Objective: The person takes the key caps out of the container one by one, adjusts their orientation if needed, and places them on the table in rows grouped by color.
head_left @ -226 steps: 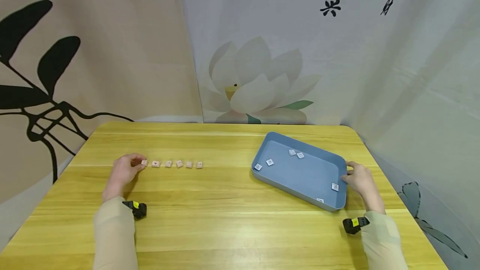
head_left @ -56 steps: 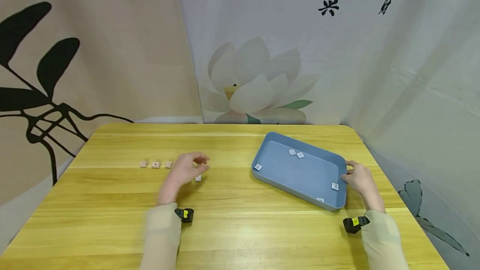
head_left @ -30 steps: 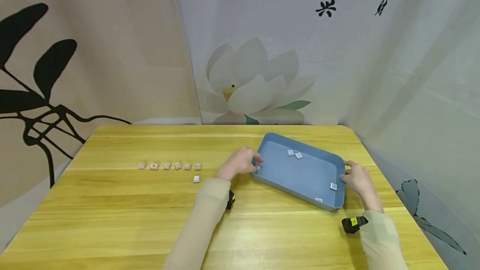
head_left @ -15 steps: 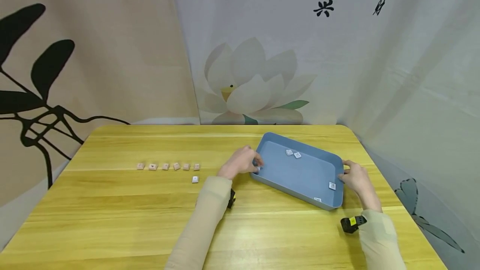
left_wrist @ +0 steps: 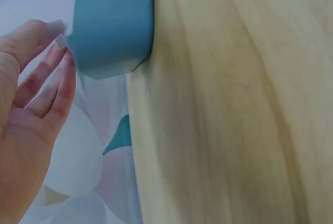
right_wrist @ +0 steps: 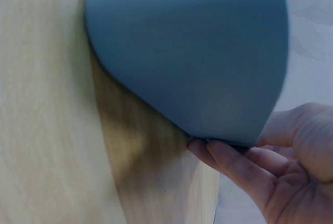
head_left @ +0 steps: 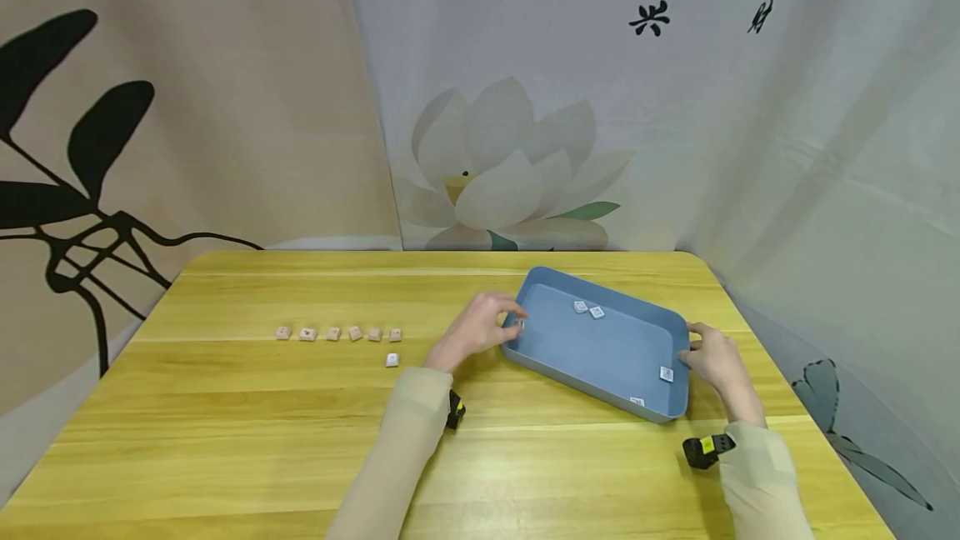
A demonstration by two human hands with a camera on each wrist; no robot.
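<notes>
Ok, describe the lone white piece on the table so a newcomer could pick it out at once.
On the wooden table, look left of the blue tray in the head view to the row of six small pinkish pieces. Just below that row's right end lies the white piece. It alone sits outside the row, and it looks whiter than those six.

White tile (head_left: 521,324) pinched in left hand (head_left: 480,327); blue rectangular tray (head_left: 588,352) askew, held by right hand (head_left: 715,359).
</notes>
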